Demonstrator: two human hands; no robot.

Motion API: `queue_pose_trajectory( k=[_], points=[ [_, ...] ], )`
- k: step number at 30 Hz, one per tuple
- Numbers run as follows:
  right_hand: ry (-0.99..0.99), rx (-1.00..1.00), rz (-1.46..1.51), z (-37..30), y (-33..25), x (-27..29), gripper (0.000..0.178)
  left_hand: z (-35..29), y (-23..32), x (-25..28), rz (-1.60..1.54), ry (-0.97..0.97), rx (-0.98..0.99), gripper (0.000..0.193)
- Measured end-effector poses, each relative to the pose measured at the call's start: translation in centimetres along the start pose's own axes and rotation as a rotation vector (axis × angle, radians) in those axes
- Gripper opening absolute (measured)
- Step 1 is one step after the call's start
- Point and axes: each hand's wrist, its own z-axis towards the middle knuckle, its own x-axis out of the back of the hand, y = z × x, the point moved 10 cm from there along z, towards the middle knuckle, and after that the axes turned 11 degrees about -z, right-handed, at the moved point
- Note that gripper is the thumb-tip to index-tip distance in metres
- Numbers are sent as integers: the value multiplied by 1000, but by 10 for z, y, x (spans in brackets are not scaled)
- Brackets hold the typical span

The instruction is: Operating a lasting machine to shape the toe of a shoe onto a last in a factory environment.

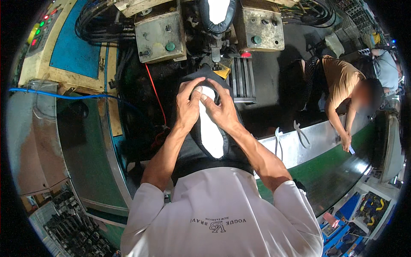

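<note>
In front of my body is a black shoe upper with a white insole facing up. My left hand grips the far end from the left, fingers curled round the black edge and thumb on the insole. From the other side my right hand grips the same end, its thumb close to the left one. The near end lies over my dark-clothed lap. Beyond my hands, a second black shoe upper with a white sole face sits on the machine.
Two metal control boxes with green buttons flank the machine. Pliers lie on a metal ledge beside a green conveyor belt at right. Another person leans over that belt. A blue hose crosses the left side.
</note>
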Motion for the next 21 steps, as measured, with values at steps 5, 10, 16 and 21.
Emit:
queue_pose_trajectory(
  k=[5,10,16,21],
  points=[
    [-136,-215,395,0,38,-11,63,-7,-45,-18,-738,-100,275,45],
    [-187,-192,416,-3,34,-15,66,-32,-69,-37,-1024,-104,385,62],
    [-221,-211,340,-3,31,-16,66,-30,-62,-19,-423,-23,225,62],
    [-189,-195,275,3,33,-16,66,-22,-52,-20,-88,-21,130,55]
  ],
)
